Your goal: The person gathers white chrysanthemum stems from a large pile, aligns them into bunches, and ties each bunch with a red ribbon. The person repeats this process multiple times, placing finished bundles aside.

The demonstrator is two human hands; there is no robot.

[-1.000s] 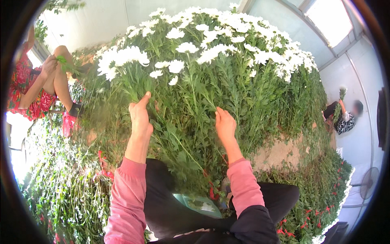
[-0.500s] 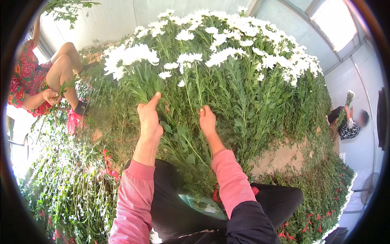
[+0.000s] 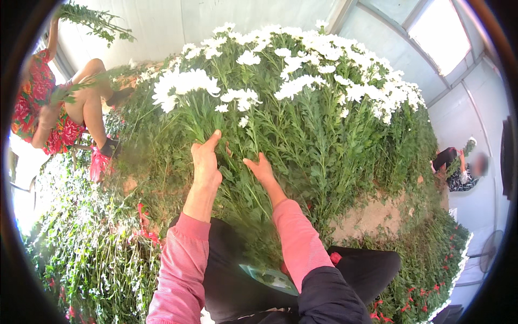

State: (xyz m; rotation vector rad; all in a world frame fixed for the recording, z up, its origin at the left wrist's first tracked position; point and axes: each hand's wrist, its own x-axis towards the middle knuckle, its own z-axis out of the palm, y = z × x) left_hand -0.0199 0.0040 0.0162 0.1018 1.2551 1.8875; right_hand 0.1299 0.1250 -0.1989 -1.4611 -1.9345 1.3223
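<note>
Left hand [image 3: 206, 162] is closed around a bunch of white flower stems [image 3: 208, 121] at the near edge of the flower heap [image 3: 324, 135]; right hand [image 3: 260, 168] lies open, flat on the greenery beside it. Advisable: grip below the blooms, keep stems parallel. No containers visible.

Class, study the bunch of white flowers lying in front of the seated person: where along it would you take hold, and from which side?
Probably at the green stems, below the white flower heads, coming from the person's side. The stems converge toward the lap, so they gather there; the blooms fan wide and would likely crush. The left hand and right hand already rest on that stem section.
</note>
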